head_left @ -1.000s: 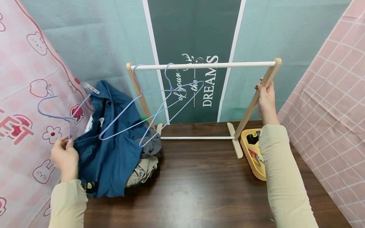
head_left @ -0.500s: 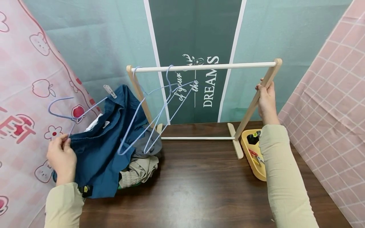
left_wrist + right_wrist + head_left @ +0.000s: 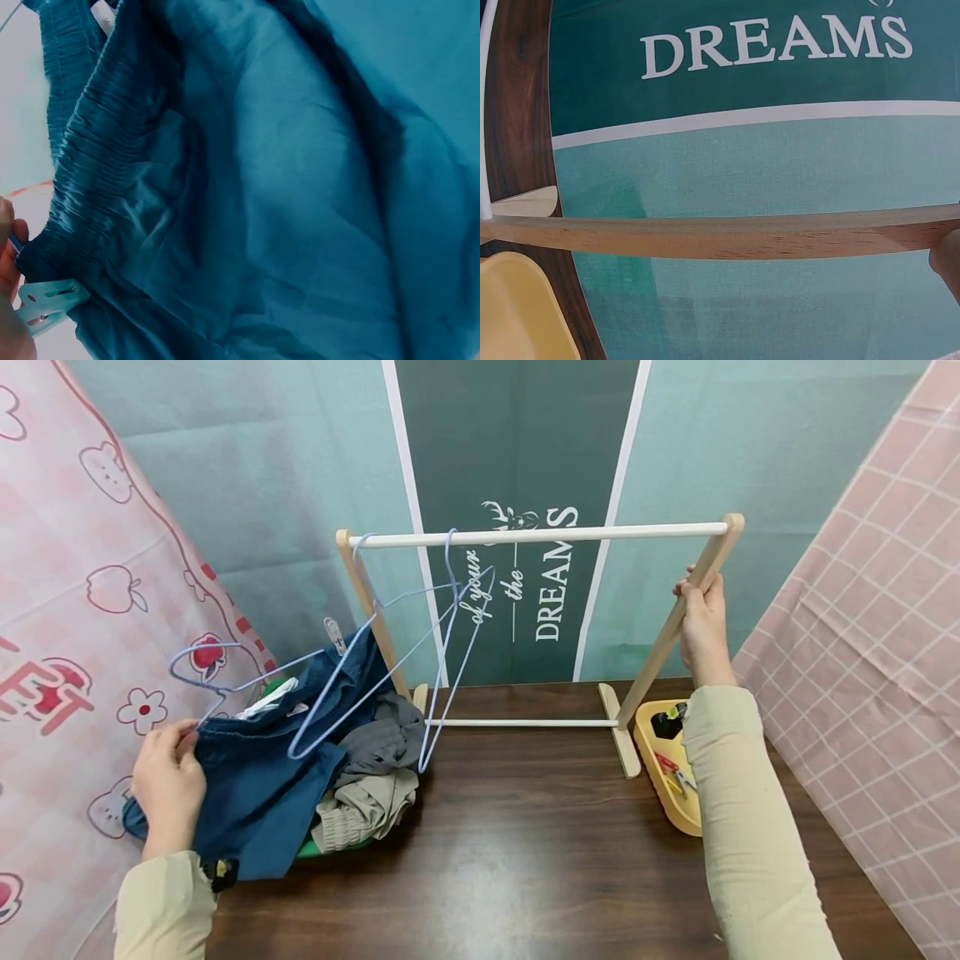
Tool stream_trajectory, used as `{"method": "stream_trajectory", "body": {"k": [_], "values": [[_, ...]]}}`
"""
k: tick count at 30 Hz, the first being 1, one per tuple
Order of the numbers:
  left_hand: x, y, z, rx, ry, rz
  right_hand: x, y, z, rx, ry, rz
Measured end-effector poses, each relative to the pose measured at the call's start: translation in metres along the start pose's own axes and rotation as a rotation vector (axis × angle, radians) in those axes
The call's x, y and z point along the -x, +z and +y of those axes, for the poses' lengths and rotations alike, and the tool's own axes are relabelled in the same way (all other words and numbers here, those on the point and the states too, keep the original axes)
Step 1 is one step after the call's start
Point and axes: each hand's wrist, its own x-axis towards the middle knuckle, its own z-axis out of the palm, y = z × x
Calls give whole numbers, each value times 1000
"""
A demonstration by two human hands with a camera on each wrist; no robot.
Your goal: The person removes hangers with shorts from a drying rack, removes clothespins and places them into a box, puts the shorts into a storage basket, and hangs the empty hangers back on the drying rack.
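Note:
My left hand (image 3: 168, 781) pinches the near arm of a light-blue wire hanger (image 3: 247, 681), whose hook points left. From it hang blue elastic-waisted shorts (image 3: 255, 785), draped over a pile of clothes. A clothespin (image 3: 334, 636) clips the far end of the waistband. Another clothespin (image 3: 51, 300) is at the near end, close to my fingers in the left wrist view. My right hand (image 3: 703, 631) grips the right wooden post (image 3: 727, 236) of a small clothes rack. Two more hangers dangle at the left of its white rail (image 3: 570, 533); a second hook hangs there too.
Grey (image 3: 386, 735) and khaki garments (image 3: 367, 810) lie in a green basket (image 3: 303, 847), mostly covered. A yellow tray (image 3: 693, 822) with clothespins and a black item stands right of the rack. Cloth backdrops surround the brown table (image 3: 510, 860).
The hanger and shorts have swung right and down, their far end lowering toward the basket and rack. The hanging hangers have turned. My right hand keeps its place on the post.

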Motion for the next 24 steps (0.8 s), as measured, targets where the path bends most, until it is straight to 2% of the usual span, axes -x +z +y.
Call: {"method": "stream_trajectory", "body": {"k": [4, 10, 19, 24], "values": [[2, -1, -7, 27, 19, 7, -1, 0, 0, 0, 5, 1], [4, -1, -18, 57, 83, 59, -3, -1, 1, -4, 5, 4], [9, 0, -25, 160, 86, 210, -2, 0, 0, -11, 14, -1], [10, -1, -27, 230, 126, 236, -2, 0, 0, -14, 11, -4]]}}
